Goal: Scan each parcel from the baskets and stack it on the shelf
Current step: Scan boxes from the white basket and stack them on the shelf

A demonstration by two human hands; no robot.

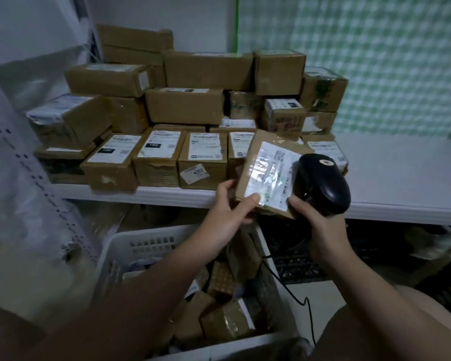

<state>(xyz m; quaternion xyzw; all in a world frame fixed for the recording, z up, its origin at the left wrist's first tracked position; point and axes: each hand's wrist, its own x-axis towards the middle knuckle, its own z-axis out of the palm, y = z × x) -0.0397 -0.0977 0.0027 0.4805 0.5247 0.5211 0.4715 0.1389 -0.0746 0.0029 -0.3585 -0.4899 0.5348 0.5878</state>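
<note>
My left hand (229, 207) grips a flat brown parcel (267, 166) by its lower left corner, the white label tilted up toward me. My right hand (317, 225) holds a black corded barcode scanner (323, 182), its head right beside the parcel's label edge. Both are held in front of the white shelf (401, 178), above the white slotted basket (151, 246). Several brown parcels (227, 321) lie loose in the basket. Many scanned-looking cardboard boxes (185, 105) are stacked in layers on the left half of the shelf.
The shelf's right half is bare white surface before a green checked wall (388, 61). A perforated white upright (24, 165) and plastic bags stand at the left. The scanner's black cord (289, 290) hangs down over the basket's right side. Dark crates sit under the shelf.
</note>
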